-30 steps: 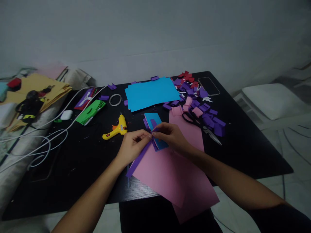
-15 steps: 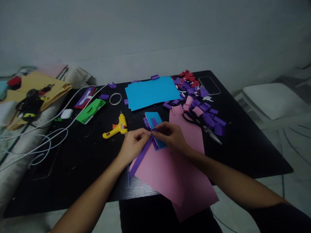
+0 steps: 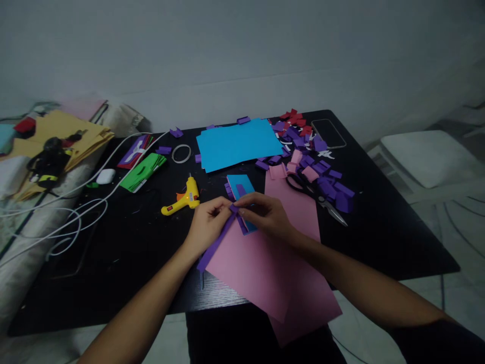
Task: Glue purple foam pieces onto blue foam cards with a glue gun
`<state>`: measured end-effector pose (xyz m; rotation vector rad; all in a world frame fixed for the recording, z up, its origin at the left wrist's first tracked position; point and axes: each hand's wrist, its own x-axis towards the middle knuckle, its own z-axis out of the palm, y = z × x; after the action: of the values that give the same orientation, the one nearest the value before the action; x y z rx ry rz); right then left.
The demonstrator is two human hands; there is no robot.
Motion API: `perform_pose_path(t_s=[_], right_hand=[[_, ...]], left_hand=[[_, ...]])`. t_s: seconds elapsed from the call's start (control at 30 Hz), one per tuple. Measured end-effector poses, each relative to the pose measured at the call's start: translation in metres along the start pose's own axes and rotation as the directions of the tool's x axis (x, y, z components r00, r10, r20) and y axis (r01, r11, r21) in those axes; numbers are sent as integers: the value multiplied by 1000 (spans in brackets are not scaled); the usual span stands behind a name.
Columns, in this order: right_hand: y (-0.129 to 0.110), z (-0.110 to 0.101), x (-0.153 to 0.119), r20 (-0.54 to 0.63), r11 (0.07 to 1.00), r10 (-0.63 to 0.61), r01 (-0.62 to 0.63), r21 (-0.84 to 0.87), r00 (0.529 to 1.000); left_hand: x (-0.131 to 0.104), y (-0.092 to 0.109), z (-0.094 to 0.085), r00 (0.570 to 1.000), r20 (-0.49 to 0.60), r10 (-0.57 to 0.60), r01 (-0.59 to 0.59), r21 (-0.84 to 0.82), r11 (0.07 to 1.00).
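Observation:
A long purple paper strip [image 3: 215, 246] slants down to the left, its upper end pinched between the fingertips of my left hand [image 3: 209, 222] and my right hand [image 3: 267, 212]. Both hands are closed on that end, where the strip looks folded. Just behind the fingers lies a narrow blue paper piece [image 3: 244, 183] with purple bits along its left edge, partly hidden by my right hand. Large pink paper sheets [image 3: 257, 273] spread beneath my hands and over the table's front edge.
Left of my hands lies a yellow glue gun [image 3: 184, 198]. Scissors [image 3: 329, 208] rest at right beside a heap of purple paper pieces [image 3: 329, 187]. Blue sheets [image 3: 240, 144], a tape ring [image 3: 181, 153], green paper [image 3: 144, 173], a phone [image 3: 329, 133] and white cables [image 3: 76, 222] surround the black table [image 3: 144, 253].
The strip's pinched end has folded or turned over slightly, and its lower end has swung a little to the left. Both hands stay close together in nearly the same place.

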<state>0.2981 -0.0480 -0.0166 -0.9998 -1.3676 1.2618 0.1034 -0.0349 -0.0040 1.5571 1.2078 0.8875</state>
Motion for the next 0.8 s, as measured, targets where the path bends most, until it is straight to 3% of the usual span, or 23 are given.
perform_pose_path(t_s=[0.23,0.47,0.6,0.8], right_hand=[[-2,-3,6,20,982,139,-140,125,990],[0,-4,8,60,960,187,-196,198,980],[-1,-6,9,42,963,187,-192,189,981],[2,-5,9,20,967,162,-163,196,987]], left_hand=[[-2,-1,0,1000,4,-31,31,0,1000],[-1,1,0,1000,8,-27,28,-53,998],[-1,2,-3,997,-30,65,-67,-65,996],[-3,-4,-5,982,28,188,-190,115,975]])
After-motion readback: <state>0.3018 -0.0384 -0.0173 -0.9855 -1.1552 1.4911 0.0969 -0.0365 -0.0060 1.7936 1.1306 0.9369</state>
